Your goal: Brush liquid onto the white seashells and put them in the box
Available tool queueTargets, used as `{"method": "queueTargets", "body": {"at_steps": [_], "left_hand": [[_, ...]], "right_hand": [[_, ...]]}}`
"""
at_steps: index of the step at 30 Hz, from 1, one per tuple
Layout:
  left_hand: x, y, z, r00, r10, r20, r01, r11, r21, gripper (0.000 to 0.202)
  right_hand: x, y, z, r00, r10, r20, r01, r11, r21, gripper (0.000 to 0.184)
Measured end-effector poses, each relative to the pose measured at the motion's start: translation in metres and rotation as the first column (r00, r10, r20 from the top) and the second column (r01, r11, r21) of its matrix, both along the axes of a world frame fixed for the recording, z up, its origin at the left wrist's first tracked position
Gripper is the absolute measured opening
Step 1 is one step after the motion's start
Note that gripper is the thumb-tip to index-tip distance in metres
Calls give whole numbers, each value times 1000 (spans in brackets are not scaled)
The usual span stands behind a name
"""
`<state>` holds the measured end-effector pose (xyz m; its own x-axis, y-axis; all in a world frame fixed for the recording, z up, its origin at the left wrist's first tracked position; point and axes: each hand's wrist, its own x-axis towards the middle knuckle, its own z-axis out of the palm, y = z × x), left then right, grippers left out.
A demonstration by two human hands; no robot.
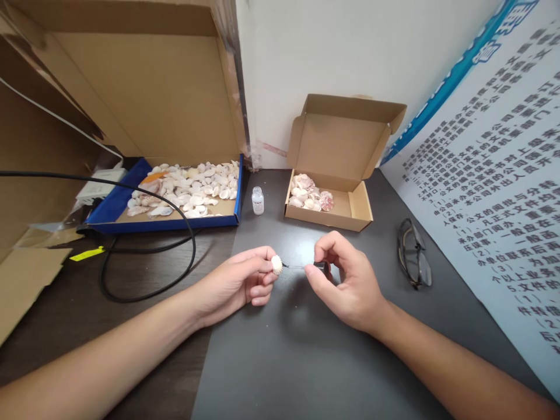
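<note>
A small white ribbed seashell (277,265) is pinched between the thumb and forefinger of my left hand (249,277). My right hand (347,283) grips a black cap (322,268) from which a thin brush (295,267) extends to the left. The dark tip of that brush is at the shell's right side; whether it touches cannot be made out. Beyond both hands, a small clear bottle (258,202) with a white label stands upright with no cap on it.
A blue-edged box (175,224) of many shells stands back left, a smaller cardboard box (326,218) with several shells back centre. A black cable (149,299) loops at left. Eyeglasses (413,256) lie right, by a printed sheet (494,198). A grey mat (280,361) covers the table.
</note>
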<state>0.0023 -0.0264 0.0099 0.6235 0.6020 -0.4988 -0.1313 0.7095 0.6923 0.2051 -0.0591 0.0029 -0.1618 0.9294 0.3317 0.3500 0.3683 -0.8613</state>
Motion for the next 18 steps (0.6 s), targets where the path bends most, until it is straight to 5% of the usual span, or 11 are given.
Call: {"method": "queueTargets", "body": {"at_steps": [18], "left_hand": [[0, 0, -1, 1000, -16, 5, 16, 1000, 15, 5]], "right_hand": [[-2, 2, 0, 1000, 26, 17, -25, 998, -50, 18]]}}
